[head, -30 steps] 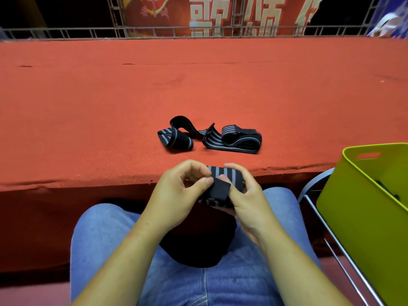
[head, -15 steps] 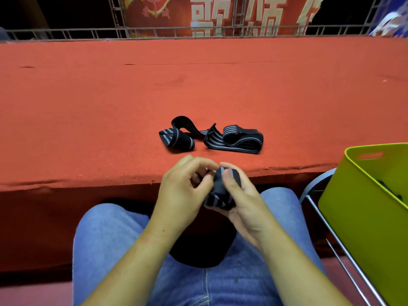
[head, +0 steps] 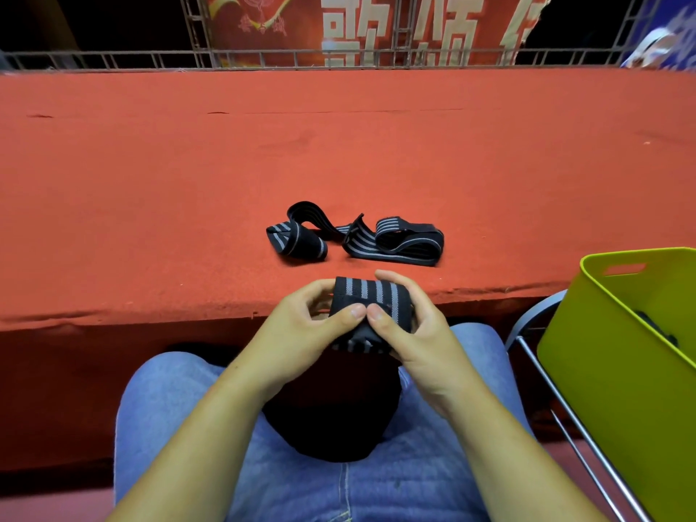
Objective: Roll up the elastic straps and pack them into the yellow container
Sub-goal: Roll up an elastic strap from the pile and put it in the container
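Observation:
Above my lap, both hands hold a black elastic strap with grey stripes (head: pixel 371 295), wound into a thick roll. My left hand (head: pixel 301 333) grips its left side with the thumb pressed on the front. My right hand (head: pixel 418 333) grips the right side, its thumb beside the left one and its fingers curled over the top. A loose strap (head: pixel 395 241) lies in open folds on the red carpeted platform (head: pixel 188 182). Just left of it lies another partly folded strap (head: pixel 297 239). The yellow container (head: pixel 617 371) stands at my right with something dark inside.
The container rests on a metal-framed chair (head: pixel 546 371) beside my right knee. My legs in blue jeans (head: pixel 188 427) fill the bottom of the view. A metal railing (head: pixel 339 58) and red banner close off the platform's far edge.
The roll has turned in my hands: its striped face now shows on top. Both thumbs have met on its front, and my hands have spread slightly apart.

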A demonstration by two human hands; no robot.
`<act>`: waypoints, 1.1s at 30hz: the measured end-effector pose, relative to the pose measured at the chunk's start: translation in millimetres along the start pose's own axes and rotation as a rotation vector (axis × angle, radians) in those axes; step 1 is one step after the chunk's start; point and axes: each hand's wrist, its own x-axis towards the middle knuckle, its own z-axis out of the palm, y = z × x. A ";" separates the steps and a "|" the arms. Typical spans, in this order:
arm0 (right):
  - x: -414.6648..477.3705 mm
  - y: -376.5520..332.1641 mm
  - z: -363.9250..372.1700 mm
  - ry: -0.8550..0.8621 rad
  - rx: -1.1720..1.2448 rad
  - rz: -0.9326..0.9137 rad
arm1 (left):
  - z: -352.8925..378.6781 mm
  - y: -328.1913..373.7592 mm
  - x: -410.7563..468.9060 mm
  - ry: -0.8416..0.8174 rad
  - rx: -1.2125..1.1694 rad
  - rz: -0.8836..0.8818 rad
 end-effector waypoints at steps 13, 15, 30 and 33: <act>5.1 -34.0 -34.1 -0.044 -0.155 0.082 | 16.4 10.7 13.9 -0.105 -0.147 -0.077; 5.6 -42.6 -40.7 -0.046 -0.181 0.057 | 21.1 17.7 19.9 -0.131 -0.098 -0.073; 9.5 -135.1 -146.1 -0.121 -0.967 0.036 | 101.0 75.2 69.0 -0.244 0.228 0.222; 10.2 -150.2 -166.6 -0.153 -1.139 0.013 | 123.7 83.9 81.3 -0.264 0.266 0.207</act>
